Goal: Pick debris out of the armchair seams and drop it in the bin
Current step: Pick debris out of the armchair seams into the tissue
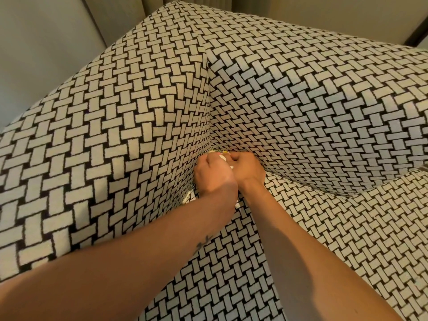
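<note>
On the left the armrest (92, 147), behind and to the right the backrest (312, 107), in front and lower the seat (324, 239). In the corner where these three meet, left hand (212, 174) and right hand (247, 167) side by side, touching. At their fingertips, in the seam, a piece of debris (217, 152). Another scrap (187, 199) in the armrest seam, just left of the left wrist. Behind the armrest, a wall (41, 42).

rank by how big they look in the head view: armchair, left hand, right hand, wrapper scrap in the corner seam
1. black-and-cream basket-weave fabric armchair
2. left hand and right hand: about alike, not ranked
3. shiny crumpled wrapper scrap, mostly hidden
</note>
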Available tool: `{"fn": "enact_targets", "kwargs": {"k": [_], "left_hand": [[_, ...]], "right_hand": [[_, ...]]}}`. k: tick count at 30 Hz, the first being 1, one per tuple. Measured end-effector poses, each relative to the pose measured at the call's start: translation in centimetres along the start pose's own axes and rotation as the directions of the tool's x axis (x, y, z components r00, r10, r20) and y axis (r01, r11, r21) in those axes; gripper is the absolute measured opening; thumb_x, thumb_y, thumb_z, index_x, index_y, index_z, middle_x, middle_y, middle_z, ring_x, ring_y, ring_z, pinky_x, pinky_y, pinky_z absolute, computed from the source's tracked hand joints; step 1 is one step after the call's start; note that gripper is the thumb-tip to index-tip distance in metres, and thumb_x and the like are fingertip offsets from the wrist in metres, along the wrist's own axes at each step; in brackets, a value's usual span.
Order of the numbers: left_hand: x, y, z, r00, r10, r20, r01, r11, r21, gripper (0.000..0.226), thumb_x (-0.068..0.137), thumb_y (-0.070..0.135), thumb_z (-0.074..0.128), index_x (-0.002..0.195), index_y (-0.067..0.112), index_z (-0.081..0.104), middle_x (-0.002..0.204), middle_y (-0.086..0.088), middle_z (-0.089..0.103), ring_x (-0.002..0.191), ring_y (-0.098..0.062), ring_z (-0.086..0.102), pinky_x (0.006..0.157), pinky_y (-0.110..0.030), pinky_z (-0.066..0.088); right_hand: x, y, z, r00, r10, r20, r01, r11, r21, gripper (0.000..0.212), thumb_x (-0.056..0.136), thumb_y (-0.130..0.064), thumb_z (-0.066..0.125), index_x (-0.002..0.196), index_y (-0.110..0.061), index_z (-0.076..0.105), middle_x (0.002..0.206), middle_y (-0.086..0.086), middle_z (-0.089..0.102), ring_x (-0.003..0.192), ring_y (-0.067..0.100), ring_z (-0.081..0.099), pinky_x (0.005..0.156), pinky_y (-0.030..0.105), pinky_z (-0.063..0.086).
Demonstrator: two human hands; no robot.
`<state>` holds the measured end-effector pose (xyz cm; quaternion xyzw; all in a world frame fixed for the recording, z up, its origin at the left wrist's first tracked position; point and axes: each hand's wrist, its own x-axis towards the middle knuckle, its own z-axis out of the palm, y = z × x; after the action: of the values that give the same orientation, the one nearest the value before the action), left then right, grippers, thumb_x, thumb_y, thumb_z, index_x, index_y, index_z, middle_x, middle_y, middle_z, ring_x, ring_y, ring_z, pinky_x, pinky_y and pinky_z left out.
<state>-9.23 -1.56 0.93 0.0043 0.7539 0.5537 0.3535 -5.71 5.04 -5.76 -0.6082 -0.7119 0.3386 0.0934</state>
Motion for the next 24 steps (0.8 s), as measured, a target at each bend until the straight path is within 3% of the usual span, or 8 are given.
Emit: {"fn": "enact_targets", "kwargs": {"k": [8,13,24], "left_hand": [[0.7,-0.5,0.1,1.000,-0.019,-0.001,0.019,1.000,0.015,0.040,0.094,0.030,0.038,0.115,0.013,0.067,0.112,-0.013,0.067,0.101,-0.033,0.066,0.093,-0.051,0.054],[0.1,-0.6,0.2,0.999,-0.038,0.033,0.038,0.999,-0.004,0.057,0.077,0.041,0.028,0.112,0.017,0.067,0.109,-0.011,0.069,0.099,-0.031,0.068,0.093,-0.051,0.055],[-0.3,-0.5,0.2,0.998,-0.056,0.036,0.058,0.997,-0.045,0.058,0.069,0.043,0.029,0.105,0.019,0.067,0.110,-0.011,0.068,0.101,-0.032,0.066,0.095,-0.052,0.053]], "right_hand": [[0.3,-0.5,-0.7,0.997,0.010,0.081,-0.002,0.994,-0.106,0.042,0.096,-0.062,0.048,0.102,-0.030,0.074,0.093,0.000,0.073,0.087,0.023,0.065,0.071,0.030,0.044],[0.1,-0.3,0.0,1.000,-0.002,-0.016,0.000,0.994,-0.114,0.040,0.100,-0.055,0.046,0.087,-0.030,0.074,0.079,-0.003,0.071,0.078,0.021,0.066,0.068,0.030,0.048],[-0.3,0.6,0.3,0.992,-0.094,-0.084,0.088,0.994,-0.068,0.024,0.097,-0.047,0.058,0.091,-0.032,0.076,0.077,-0.006,0.073,0.073,0.019,0.066,0.073,0.036,0.056]]}}
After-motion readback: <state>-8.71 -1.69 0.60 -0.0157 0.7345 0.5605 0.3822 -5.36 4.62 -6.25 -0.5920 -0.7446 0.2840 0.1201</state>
